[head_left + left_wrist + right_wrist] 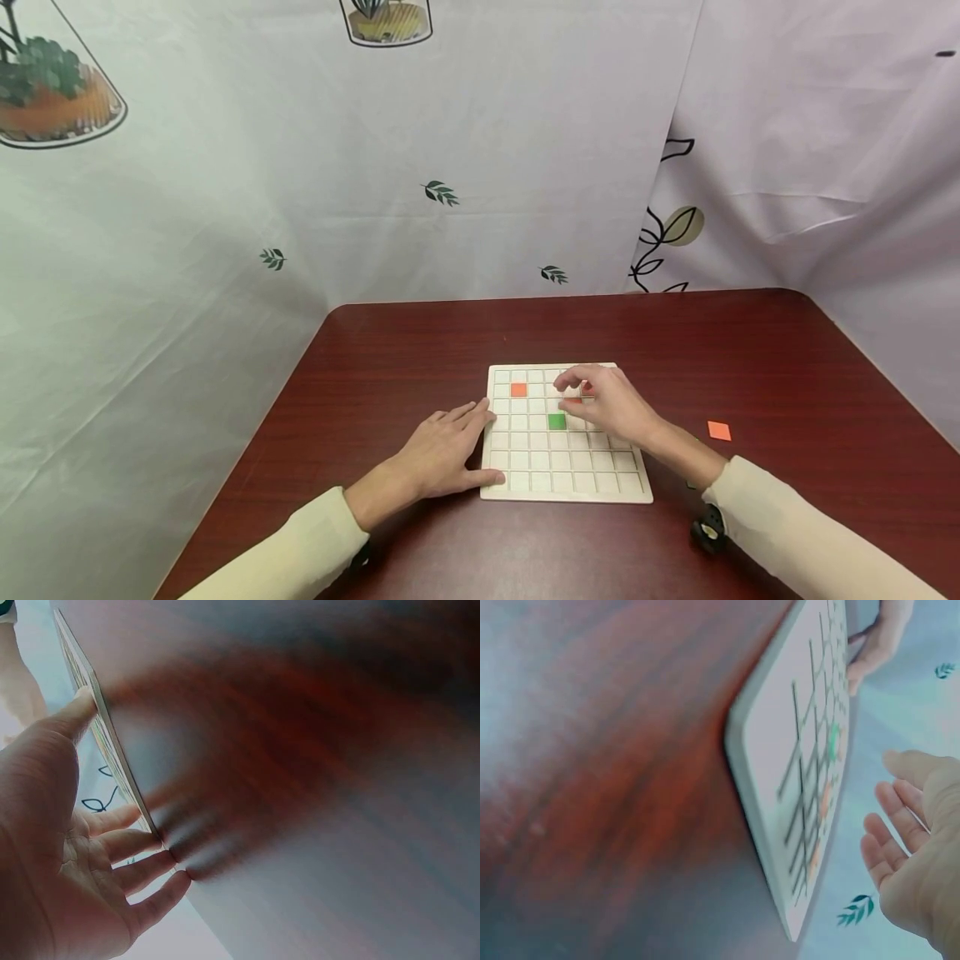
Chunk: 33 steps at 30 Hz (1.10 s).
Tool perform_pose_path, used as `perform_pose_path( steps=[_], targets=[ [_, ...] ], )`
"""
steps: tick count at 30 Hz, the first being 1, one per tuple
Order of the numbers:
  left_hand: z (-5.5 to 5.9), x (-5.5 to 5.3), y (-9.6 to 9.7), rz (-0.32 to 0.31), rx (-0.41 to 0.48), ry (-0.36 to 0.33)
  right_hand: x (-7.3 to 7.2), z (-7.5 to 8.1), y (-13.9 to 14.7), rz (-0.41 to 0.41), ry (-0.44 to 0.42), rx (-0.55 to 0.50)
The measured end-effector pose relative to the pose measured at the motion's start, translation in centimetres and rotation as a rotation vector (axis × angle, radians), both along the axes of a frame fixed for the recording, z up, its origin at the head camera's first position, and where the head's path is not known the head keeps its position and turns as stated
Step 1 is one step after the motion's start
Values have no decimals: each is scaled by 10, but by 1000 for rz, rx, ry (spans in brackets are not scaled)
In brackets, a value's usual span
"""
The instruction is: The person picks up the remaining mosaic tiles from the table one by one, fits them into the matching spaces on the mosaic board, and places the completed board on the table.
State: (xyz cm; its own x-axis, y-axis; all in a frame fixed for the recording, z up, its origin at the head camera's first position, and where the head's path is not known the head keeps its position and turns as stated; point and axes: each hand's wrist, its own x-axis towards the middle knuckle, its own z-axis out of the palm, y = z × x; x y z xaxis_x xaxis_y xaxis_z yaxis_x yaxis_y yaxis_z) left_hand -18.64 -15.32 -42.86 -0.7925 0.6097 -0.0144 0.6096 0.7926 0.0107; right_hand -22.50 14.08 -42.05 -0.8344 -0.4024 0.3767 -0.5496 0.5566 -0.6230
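Note:
A cream grid board [540, 482] lies on the dark red table. My left hand [442, 454] rests at the board's left edge, fingers spread and thumb on the near left corner. The left wrist view shows its fingertips along the board's side. Above the right part of the board hangs my right hand [611, 404], thumb and forefinger apart with nothing between them. In the grid sit an orange square tile [518, 389], a green tile [557, 422] and orange tiles partly covered by the right hand. The right wrist view shows that hand raised off the board, fingers loosely bent.
Another orange tile [718, 430] lies on the table [420, 350] right of the board. A sliver of green [692, 484] peeks out beside the right forearm. A pale curtain [480, 150] printed with leaves and plants hangs behind the table.

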Motion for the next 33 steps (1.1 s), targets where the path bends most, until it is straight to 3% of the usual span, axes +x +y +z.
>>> perform_pose_path(
  steps=[16,33],
  targets=[
    [0,0,0,-3,-6,2,-8,33,30,-98,7,-61],
    [-1,0,1,-6,7,13,-3,38,75,-207,5,-75]
  ],
)
